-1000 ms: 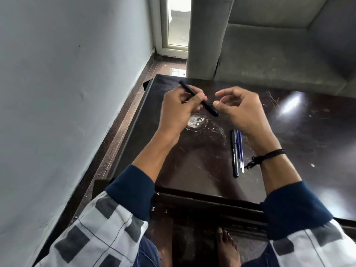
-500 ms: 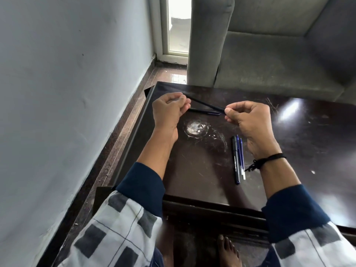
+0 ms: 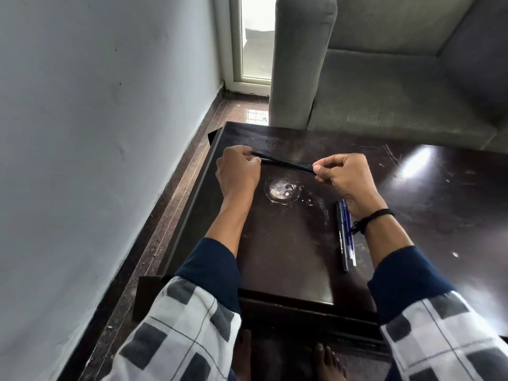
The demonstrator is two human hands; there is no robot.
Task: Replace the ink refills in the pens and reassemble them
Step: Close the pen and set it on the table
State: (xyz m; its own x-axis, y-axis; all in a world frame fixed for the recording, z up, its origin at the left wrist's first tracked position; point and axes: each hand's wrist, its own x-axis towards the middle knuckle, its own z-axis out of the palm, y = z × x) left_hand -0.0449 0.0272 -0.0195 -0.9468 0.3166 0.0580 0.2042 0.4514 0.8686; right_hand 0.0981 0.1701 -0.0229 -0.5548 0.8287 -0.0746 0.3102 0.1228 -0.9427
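scratched dark table (image 3: 288, 243), grey sofa (image 3: 384, 92) behind

Held pen (image 3: 286, 162) black; counter (image 3: 275, 251) dark brown, glossy, whitish scuff ring; lying pen (image 3: 341, 237) black, white lettering; refills (image 3: 348, 232) blue, white tips; sleeves (image 3: 192, 320) white-grey check, navy cuffs; wristband (image 3: 371, 218) black; sofa (image 3: 384, 78) grey; wall (image 3: 96, 133) pale grey

Scratched dark table (image 3: 288, 251) jammed between pale grey wall (image 3: 96, 119) and grey sofa (image 3: 384, 86), glossy brown floor (image 3: 247, 114), daylight through glass door (image 3: 254, 37).
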